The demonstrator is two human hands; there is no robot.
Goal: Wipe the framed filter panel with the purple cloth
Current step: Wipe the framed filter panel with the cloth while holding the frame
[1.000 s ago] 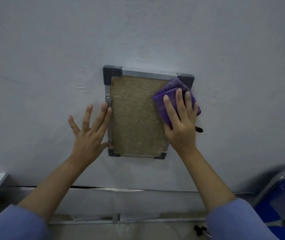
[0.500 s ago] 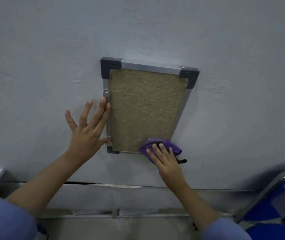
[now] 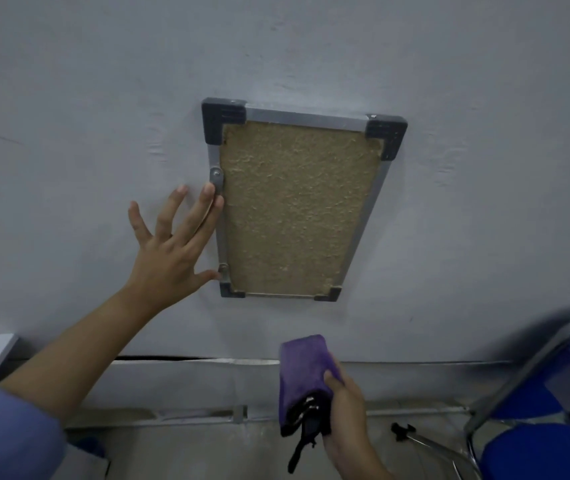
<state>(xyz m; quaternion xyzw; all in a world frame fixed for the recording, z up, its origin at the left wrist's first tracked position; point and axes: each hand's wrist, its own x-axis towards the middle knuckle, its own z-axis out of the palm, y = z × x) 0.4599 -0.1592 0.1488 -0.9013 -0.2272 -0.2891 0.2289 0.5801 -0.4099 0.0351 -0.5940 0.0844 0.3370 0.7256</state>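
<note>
Dim, flat, bluish indoor light; soft picture overall.
The wall (image 3: 449, 81) shows no glare and only faint shadows; the blue chair (image 3: 550, 427) at the lower right edge is blurred and bent by wide-angle distortion.

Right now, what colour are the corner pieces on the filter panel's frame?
Dark grey, nearly black, on the silver metal frame; the corner pieces show best in the head view.
</note>
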